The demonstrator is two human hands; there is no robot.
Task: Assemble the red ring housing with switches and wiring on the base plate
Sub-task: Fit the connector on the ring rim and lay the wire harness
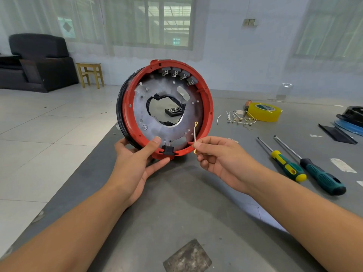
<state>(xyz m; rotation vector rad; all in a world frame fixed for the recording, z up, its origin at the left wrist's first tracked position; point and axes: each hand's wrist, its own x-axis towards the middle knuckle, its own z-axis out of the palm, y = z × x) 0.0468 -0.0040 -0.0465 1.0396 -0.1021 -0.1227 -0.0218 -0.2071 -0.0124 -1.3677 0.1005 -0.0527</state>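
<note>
Both hands meet at the centre of the head view: the left hand (137,163) grips the bottom edge of the red ring (206,107), thumb laid on its inner face and fingers curled beneath, holding it tipped up on edge above the grey worktop (176,203) with its open side facing the camera. Inside the ring sits the metal plate (149,107), a row of grey switches (176,74) along the top rim, and a black plug socket (168,149) at the bottom, just right of the thumb. The right hand (220,160) pinches a short white wire (194,134) whose long axis stands nearly upright, its gold ring terminal at the top, a flat gold terminal below the fingers. That wire is just in front of the ring's lower right rim, so the right hand is nearer the spot; the likely move is a short push leftward toward the socket pins.
</note>
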